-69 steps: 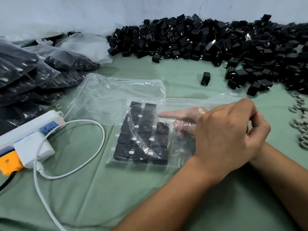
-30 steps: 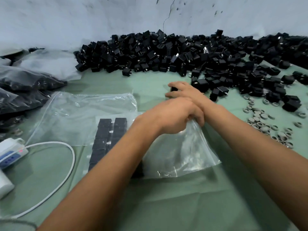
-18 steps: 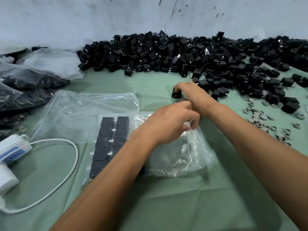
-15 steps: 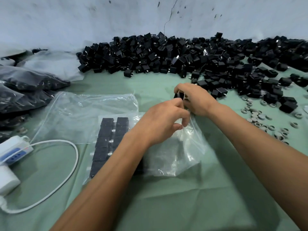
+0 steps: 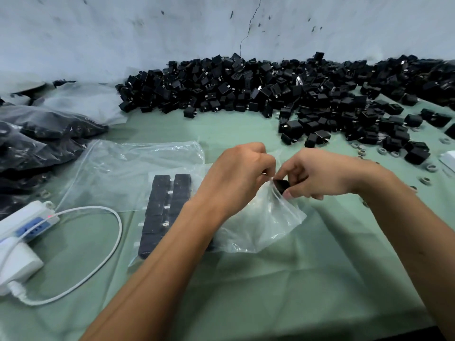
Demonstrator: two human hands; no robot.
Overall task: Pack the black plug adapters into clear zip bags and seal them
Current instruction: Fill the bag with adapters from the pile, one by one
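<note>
Covering table: green cloth (image 5: 283,286) | behind: cracked grey wall (image 5: 221,28)

A pale, grey-white wall (image 5: 123,33) is filling the top of the frame, a thin crack (image 5: 248,28) running down it upper centre. A creased green cloth (image 5: 283,279) is covering the worktop below.
</note>
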